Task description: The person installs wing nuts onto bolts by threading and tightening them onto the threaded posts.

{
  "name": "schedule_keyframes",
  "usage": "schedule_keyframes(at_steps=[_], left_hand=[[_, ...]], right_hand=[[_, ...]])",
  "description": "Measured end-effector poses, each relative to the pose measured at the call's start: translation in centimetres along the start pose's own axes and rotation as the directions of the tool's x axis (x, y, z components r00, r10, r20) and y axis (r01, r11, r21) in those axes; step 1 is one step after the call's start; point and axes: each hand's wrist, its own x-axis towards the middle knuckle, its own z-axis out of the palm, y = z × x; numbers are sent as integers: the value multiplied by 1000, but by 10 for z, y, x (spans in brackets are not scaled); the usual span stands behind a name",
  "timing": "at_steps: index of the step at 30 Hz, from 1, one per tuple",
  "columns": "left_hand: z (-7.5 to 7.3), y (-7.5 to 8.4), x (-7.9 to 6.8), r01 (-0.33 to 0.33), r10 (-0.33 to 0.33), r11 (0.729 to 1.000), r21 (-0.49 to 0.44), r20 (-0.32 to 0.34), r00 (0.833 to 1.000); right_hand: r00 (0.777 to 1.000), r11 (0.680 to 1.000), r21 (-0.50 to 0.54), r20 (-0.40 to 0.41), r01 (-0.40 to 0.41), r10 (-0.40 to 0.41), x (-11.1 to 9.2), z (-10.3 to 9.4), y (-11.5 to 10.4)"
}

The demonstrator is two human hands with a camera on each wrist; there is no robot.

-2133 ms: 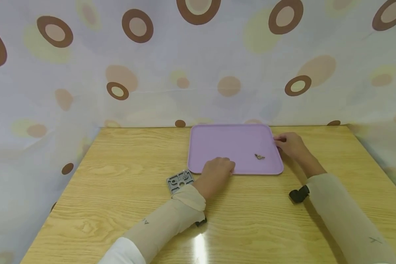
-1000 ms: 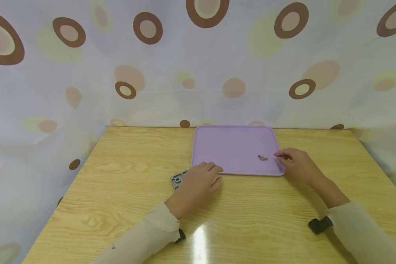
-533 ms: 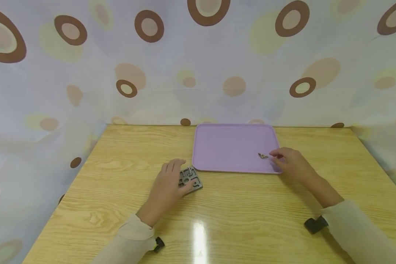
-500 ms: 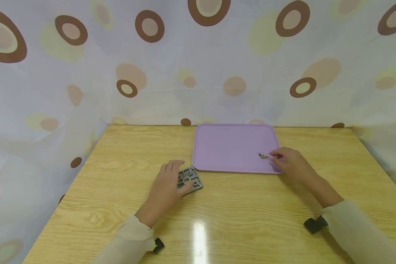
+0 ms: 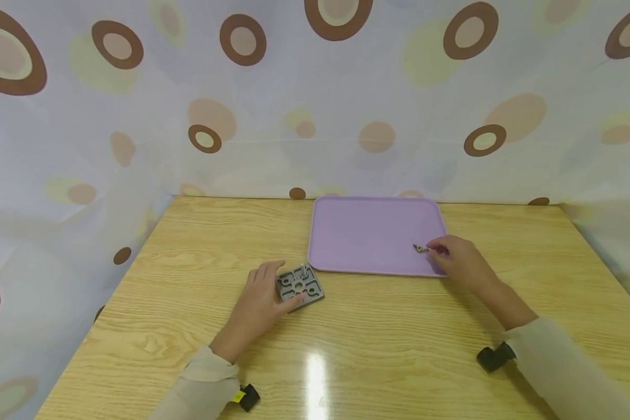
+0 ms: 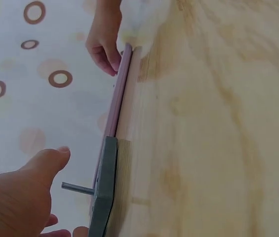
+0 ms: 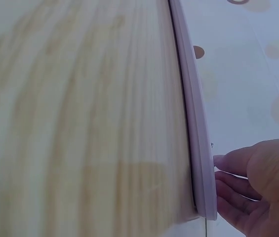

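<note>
A grey square metal plate point(image 5: 299, 287) with recesses and holes lies on the table at the tray's near left corner. From its far corner stands a thin metal pin point(image 6: 77, 188). My left hand point(image 5: 257, 303) is spread around the plate's left side, thumb over its near edge and fingers by the far left corner. Whether it touches the plate is hard to tell. On the purple tray point(image 5: 367, 233) lie small brass-coloured pieces point(image 5: 420, 248), too small to make out. My right hand point(image 5: 464, 262) reaches over the tray's right rim, its fingertips right beside them, thumb and forefinger apart.
The wooden table point(image 5: 378, 344) reaches back to a patterned cloth point(image 5: 278, 169) hung behind and on both sides. The tray's low raised rim runs between the plate and the brass-coloured pieces. A black wrist camera point(image 5: 496, 357) sits at the right sleeve.
My left hand has left the tray's front edge and moved left to the plate, uncovering it. My right hand has gone from the tray's right rim inward to the brass-coloured pieces.
</note>
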Motion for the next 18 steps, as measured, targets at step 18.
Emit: schedule_keyframes(at_steps=[18], left_hand=[[18, -24, 3, -29, 41, 980, -198, 58, 997]], right_hand=[[997, 1000, 16, -67, -27, 28, 3, 13, 2]])
